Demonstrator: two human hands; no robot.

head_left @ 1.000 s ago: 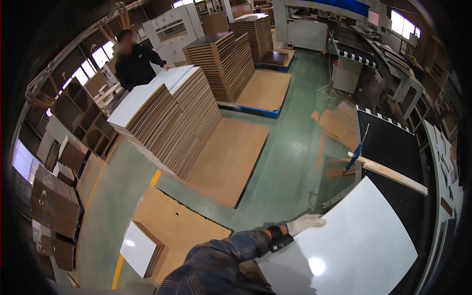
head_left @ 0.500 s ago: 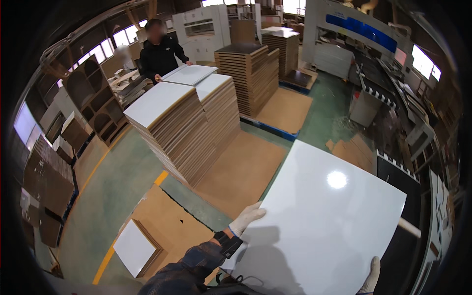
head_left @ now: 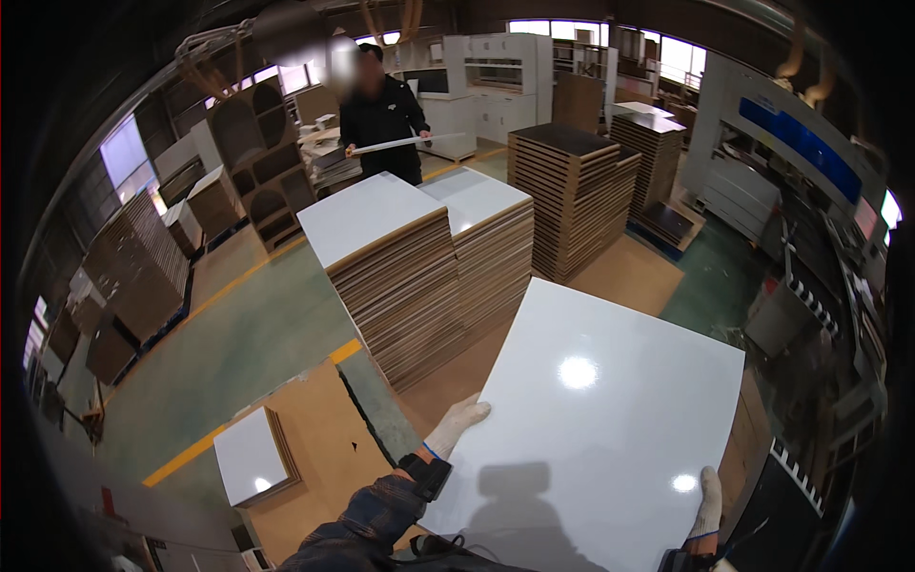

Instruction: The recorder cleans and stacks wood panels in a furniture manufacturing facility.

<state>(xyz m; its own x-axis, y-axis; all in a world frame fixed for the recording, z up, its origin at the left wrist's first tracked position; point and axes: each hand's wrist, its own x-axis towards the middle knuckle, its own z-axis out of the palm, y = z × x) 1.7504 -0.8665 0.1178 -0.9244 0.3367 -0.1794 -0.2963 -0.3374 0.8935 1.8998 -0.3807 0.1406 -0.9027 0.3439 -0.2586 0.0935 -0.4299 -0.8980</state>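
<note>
A large glossy white panel [head_left: 596, 419] lies nearly flat in front of the person, carried between both gloved hands. The left hand [head_left: 457, 424] grips its left edge, fingers curled over the rim onto the top face. The right hand [head_left: 707, 500] clasps the near right edge, thumb side up; its lower part runs out of view.

Just beyond the panel's far left corner stand two tall stacks of white-faced boards [head_left: 419, 262] with brown edges, side by side and touching. Behind them to the right rises a darker brown board stack [head_left: 572, 195], with another like it [head_left: 653, 148] farther back. Low brown sheets [head_left: 629, 272] lie on the green floor [head_left: 248, 334] under and beside the panel's far edge.

To the lower left, a small white-topped board pile [head_left: 250, 456] rests on a brown sheet, near a yellow floor line [head_left: 205, 448]. At the back a person in dark clothing [head_left: 383, 119] holds a long pale strip [head_left: 405, 143] across the body. A blue rectangular sign [head_left: 801, 143] hangs on the machine at the right.
</note>
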